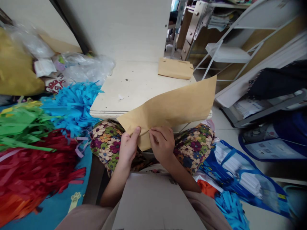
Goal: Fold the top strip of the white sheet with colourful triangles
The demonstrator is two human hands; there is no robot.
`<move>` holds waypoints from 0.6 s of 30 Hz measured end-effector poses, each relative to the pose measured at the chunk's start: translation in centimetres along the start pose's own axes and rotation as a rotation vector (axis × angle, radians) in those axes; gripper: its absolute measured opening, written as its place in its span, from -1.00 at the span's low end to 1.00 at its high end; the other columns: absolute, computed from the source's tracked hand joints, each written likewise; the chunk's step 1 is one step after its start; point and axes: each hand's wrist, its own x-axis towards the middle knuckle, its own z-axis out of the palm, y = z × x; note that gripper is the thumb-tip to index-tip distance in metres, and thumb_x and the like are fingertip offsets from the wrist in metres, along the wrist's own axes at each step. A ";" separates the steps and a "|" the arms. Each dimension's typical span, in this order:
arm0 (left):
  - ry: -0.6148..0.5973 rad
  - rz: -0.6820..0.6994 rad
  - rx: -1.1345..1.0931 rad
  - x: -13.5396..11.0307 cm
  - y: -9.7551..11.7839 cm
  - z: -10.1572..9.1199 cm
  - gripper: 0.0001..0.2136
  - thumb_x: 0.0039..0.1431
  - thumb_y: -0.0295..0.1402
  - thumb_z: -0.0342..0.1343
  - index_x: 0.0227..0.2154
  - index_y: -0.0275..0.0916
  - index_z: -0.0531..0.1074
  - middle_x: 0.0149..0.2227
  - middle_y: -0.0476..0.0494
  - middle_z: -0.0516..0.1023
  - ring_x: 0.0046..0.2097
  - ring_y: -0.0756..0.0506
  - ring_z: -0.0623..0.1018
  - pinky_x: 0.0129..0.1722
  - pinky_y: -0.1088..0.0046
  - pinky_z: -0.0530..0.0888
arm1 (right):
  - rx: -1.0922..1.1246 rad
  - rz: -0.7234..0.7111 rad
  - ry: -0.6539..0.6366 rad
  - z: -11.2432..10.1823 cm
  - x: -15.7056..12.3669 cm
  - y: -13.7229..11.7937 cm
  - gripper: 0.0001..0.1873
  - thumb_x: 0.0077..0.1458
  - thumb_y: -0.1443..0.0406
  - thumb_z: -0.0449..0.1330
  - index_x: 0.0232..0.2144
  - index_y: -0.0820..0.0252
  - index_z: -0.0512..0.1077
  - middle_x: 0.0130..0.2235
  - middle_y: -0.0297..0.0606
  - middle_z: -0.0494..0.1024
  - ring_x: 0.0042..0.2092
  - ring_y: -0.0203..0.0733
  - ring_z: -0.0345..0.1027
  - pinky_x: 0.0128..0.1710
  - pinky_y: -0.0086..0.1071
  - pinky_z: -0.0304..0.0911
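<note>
A sheet of brown kraft paper (pixel 175 105) is held up over the near edge of a low white table (pixel 127 86), slanting up to the right. My left hand (pixel 129 147) pinches its lower left corner, thumb on top. My right hand (pixel 162 143) grips the same lower edge just to the right, fingers curled over a fold. Both hands hover above my lap in floral trousers (pixel 107 143). A flat grey cardboard sheet (pixel 153 204) lies on my lap nearer to me.
A stack of folded brown paper (pixel 175 68) lies at the table's far right. Piles of shredded blue (pixel 72 102), green (pixel 21 124) and red paper (pixel 31 169) fill the left. Clear plastic bags (pixel 86 68) sit behind. A white metal rack (pixel 227 48) and blue bags (pixel 242 179) stand right.
</note>
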 end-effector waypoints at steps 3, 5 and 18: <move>-0.002 0.011 -0.003 0.1 -0.1 0.0 -0.81 -0.22 -0.28 0.17 -0.51 -0.30 0.44 -0.47 0.00 0.48 -0.39 0.09 0.44 -0.34 0.69 0.35 | -0.015 -0.006 -0.037 0.0 0.0 0.0 -0.93 -0.06 0.43 0.09 -0.52 0.19 0.31 -0.43 -0.35 0.44 -0.35 -0.32 0.25 -0.27 -0.39 0.16; -0.003 0.012 -0.006 0.0 -0.1 0.0 -0.81 -0.21 -0.29 0.17 -0.50 -0.30 0.44 -0.46 -0.01 0.48 -0.36 0.08 0.44 -0.31 0.70 0.34 | -0.030 -0.011 -0.045 0.0 0.1 0.0 -0.93 -0.06 0.43 0.08 -0.52 0.19 0.30 -0.43 -0.33 0.43 -0.34 -0.31 0.24 -0.26 -0.38 0.16; 0.073 0.413 0.361 13.9 4.2 3.2 -0.76 -0.06 -0.38 -0.03 -0.30 -0.41 0.31 -0.19 -0.25 0.40 -0.17 -0.09 0.42 -0.17 0.45 0.36 | 0.443 0.101 0.146 -2.2 -0.3 0.0 -0.77 -0.04 0.27 0.05 -0.25 0.11 0.22 -0.25 -0.22 0.27 -0.23 -0.24 0.22 -0.25 -0.27 0.22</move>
